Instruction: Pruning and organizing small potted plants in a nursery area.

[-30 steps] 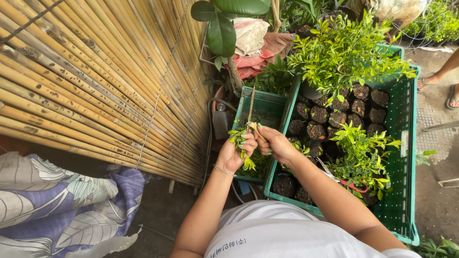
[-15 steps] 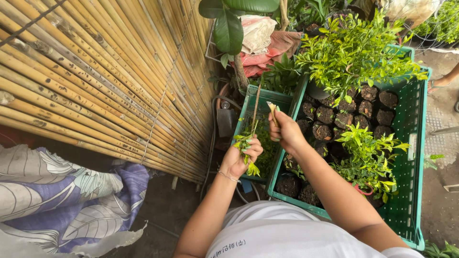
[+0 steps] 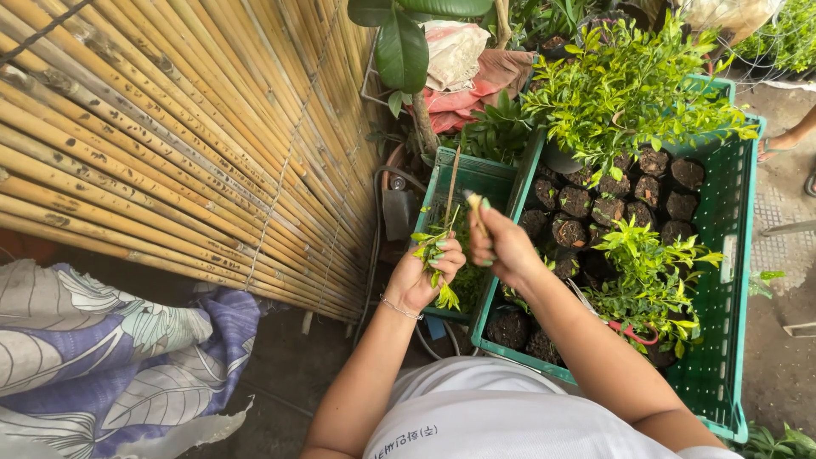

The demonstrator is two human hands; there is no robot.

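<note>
Beside bamboo screening (image 3: 170,144), left hand (image 3: 422,276) grips a leafy cutting (image 3: 435,255) upright so right hand (image 3: 501,246), clamped on a small blade (image 3: 476,212), can trim it.

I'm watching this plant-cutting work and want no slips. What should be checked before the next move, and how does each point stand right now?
1. Left hand has a firm hold on the leafy cutting: ok, fingers wrap its lower part and the bare stem points up.
2. Right hand holds the small pale tool: ok, though what kind of tool it is: cannot tell.
3. Tool tip is apart from the left fingers: ok, a gap shows between them.
4. Small green crate sits under the hands: ok.
5. Large green crate has a free spot among its soil pots: cannot tell.
6. Red-handled cutter is within reach: ok, it lies in the large crate.
</note>
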